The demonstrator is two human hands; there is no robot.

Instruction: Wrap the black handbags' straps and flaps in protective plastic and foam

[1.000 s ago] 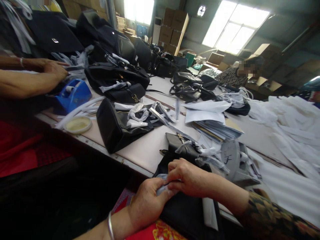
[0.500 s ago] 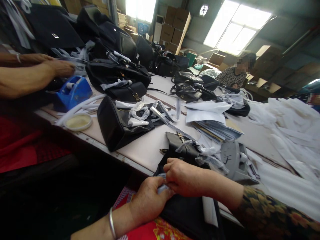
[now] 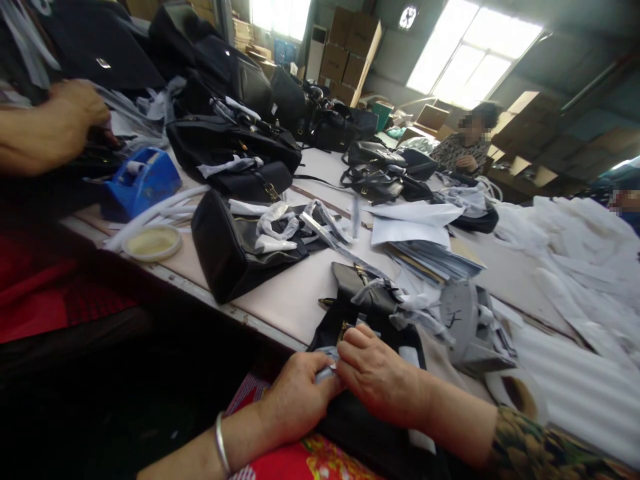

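Beside the cluttered table [image 3: 280,321], your left hand [image 3: 299,395] and right hand [image 3: 383,377] meet — fingers pinched closed on pale wrapping [image 3: 326,375] — over the black bag [image 3: 367,427], which runs far to near beneath both.

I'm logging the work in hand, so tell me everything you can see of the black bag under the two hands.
The black bag looks soft, of leather or fabric, and slants from the table edge down over red patterned cloth. A gold fitting shows beyond the right hand, a white strip along its right side. The left hand holds pale wrapping over its middle.
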